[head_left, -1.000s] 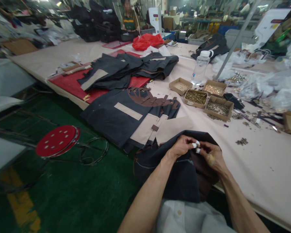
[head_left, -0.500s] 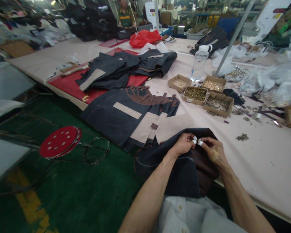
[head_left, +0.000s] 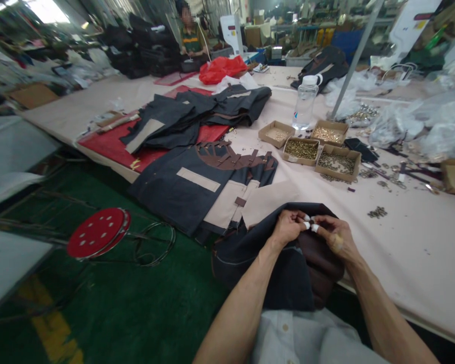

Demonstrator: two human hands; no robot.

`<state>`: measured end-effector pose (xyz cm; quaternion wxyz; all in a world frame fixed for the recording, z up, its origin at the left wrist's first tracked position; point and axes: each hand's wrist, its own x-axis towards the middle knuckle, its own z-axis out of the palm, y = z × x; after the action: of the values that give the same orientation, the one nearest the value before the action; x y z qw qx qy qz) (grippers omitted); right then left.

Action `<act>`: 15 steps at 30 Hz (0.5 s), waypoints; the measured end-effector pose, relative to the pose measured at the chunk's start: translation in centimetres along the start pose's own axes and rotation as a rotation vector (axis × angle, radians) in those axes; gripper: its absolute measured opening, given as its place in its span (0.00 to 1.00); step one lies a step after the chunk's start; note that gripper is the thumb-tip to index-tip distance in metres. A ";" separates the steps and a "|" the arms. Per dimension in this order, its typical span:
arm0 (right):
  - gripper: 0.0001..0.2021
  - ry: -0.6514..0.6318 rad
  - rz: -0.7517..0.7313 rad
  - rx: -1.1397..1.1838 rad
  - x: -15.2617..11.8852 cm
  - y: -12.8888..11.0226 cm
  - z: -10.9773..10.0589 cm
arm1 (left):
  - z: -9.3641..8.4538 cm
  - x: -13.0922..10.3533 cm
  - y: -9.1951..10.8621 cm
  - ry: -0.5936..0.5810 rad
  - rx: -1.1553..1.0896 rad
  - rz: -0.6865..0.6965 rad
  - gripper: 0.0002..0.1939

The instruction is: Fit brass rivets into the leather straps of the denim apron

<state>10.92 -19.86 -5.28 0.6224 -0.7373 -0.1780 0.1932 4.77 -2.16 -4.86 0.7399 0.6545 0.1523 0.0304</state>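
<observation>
My left hand (head_left: 290, 226) and my right hand (head_left: 335, 235) meet above a dark blue cloth piece (head_left: 288, 275) with a brown section (head_left: 322, 268), bunched at the table's near edge. Both hands are closed in a pinch, and white wraps cover some fingertips. The cloth's brown part hangs just below the pinching fingers. Whatever small thing sits between the fingertips is too small to name. To the left lies a stack of similar dark blue pieces (head_left: 167, 177) with beige patches and brown tabs.
Small cardboard boxes of metal fittings, one holding brassy pieces (head_left: 301, 149), stand beyond my hands near a clear water bottle (head_left: 305, 103). Loose fittings (head_left: 377, 212) lie to the right. A metal pole (head_left: 354, 63) rises behind. On the floor stands a red stool (head_left: 98, 232). Another person (head_left: 192, 40) is at the back.
The whole view has shifted slightly, so most things appear a little lower. Both hands keep their pinch at nearly the same spot over the cloth.
</observation>
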 end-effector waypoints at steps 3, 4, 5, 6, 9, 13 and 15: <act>0.18 0.021 0.023 -0.043 -0.2 0.5 0.1 | -0.2 -0.1 0.1 0.017 -0.067 -0.064 0.13; 0.18 0.032 0.026 -0.063 -0.2 0.7 0.1 | -0.4 -0.2 0.3 0.016 -0.103 -0.078 0.14; 0.17 0.044 0.024 -0.084 -0.3 0.8 0.1 | -0.5 -0.3 0.5 0.005 -0.142 -0.084 0.15; 0.17 0.053 0.018 -0.107 -0.3 0.8 0.1 | -0.6 -0.3 0.7 -0.011 -0.179 -0.084 0.16; 0.15 0.059 -0.007 -0.163 -0.3 1.0 0.1 | -1.0 -0.5 1.3 -0.048 -0.236 -0.079 0.21; 0.14 0.049 -0.028 -0.207 0.0 1.2 0.0 | -1.4 -0.6 1.9 -0.060 -0.256 -0.124 0.25; 0.14 0.032 -0.028 -0.226 0.1 1.2 0.0 | -1.6 -0.6 2.0 -0.090 -0.263 -0.147 0.26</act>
<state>11.02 -19.96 -6.43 0.5409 -0.8030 -0.1989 0.1516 4.07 -0.51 -2.95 0.8256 0.5397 0.1612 -0.0337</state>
